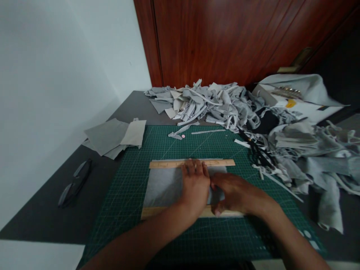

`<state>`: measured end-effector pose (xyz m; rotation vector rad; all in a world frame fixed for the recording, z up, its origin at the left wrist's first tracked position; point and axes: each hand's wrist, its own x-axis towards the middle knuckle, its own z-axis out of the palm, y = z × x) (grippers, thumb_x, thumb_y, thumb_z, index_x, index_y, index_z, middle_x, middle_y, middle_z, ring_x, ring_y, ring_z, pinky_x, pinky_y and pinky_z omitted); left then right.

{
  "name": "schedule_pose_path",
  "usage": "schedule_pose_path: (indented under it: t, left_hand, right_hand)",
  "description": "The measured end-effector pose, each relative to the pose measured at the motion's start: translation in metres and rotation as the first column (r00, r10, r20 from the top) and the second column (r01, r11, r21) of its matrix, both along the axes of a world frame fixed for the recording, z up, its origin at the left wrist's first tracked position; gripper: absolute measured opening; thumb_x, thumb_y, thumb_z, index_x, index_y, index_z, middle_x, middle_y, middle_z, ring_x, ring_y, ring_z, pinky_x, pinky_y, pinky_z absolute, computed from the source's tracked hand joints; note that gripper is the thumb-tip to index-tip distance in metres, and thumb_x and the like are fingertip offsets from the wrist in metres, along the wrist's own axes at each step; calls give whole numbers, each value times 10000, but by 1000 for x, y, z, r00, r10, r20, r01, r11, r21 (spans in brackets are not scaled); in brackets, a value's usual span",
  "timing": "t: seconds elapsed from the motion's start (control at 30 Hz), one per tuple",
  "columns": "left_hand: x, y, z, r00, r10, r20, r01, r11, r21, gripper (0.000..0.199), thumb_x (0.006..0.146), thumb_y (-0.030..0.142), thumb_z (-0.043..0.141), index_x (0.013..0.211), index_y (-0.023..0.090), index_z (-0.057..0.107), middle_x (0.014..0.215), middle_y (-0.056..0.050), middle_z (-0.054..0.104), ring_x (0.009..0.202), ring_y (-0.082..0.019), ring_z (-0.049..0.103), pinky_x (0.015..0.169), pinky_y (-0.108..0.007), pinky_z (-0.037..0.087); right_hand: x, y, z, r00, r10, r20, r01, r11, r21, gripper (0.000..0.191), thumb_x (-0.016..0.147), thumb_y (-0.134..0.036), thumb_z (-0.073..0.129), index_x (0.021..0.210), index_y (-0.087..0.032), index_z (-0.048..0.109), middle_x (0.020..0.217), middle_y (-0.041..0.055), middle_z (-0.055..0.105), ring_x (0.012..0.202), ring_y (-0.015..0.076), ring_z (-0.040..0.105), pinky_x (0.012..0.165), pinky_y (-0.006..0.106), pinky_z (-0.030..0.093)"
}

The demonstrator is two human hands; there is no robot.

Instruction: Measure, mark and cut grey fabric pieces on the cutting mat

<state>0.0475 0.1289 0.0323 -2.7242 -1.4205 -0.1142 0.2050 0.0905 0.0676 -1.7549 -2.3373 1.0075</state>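
A grey piece of fabric (164, 183) lies flat on the green cutting mat (132, 221). Along its far edge runs a wooden ruler (165, 164), and a second wooden strip (153, 212) lies across its near edge. My left hand (196, 182) rests palm down on the fabric, its fingertips reaching onto the far ruler. Just to its right, my right hand (232, 193) is spread, with the thumb on the near strip and the fingers by the left hand. Both hands partly cover the fabric, and my left forearm passes over the near strip.
Grey fabric pieces (108, 135) and eyeglasses (74, 183) lie at left. A heap of scraps (202, 101) spans the back, and more scraps (298, 146) cover the right. Black-handled scissors (255, 150) lie among them. A white box (267, 93) stands back right.
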Motion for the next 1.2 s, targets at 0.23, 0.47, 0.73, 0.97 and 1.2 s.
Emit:
schedule_pose_path:
  t: [0.23,0.47,0.73,0.97,1.2]
  left_hand:
    - [-3,-3,-7,995,-6,99,21,990,-142,593,1031,376,504,1544,79,515,1601,-258,454,1492,-504,363,1201,-694,289]
    - [-1,-5,-10,994,3,112,14,987,-158,641,1004,423,549,1542,75,518,1631,-253,417,1517,-529,302,1203,-743,256]
    - [1,-10,-11,996,37,78,-25,989,-145,675,987,453,580,1562,109,500,1608,-252,446,1494,-546,318,1154,-772,306]
    - [-2,-11,-5,996,40,78,-27,986,-163,722,991,432,565,1606,86,410,1613,-297,411,1479,-570,335,1111,-784,351]
    - [0,-11,-8,995,76,61,-68,989,-129,647,994,345,551,1594,125,448,1590,-283,452,1441,-579,398,1047,-794,411]
  right_hand:
    - [0,-1,-1,1000,-25,19,26,999,-28,457,658,-349,924,1016,-215,675,1195,97,732,1144,341,639,982,433,466]
    - [-1,-2,-2,999,-43,1,43,998,-49,434,667,-303,886,1049,-229,693,1197,89,738,1144,339,644,993,454,474]
    - [2,-4,-11,998,-67,-15,66,995,-80,472,636,-265,866,1082,-241,713,1236,92,737,1169,366,639,988,472,479]
    - [3,-4,-14,998,-51,-42,47,995,-83,474,617,-234,841,1076,-238,723,1193,91,740,1132,368,650,979,486,482]
    - [-1,-1,-10,998,-41,-41,38,995,-89,423,628,-223,828,1038,-239,723,1156,74,745,1066,336,666,915,444,492]
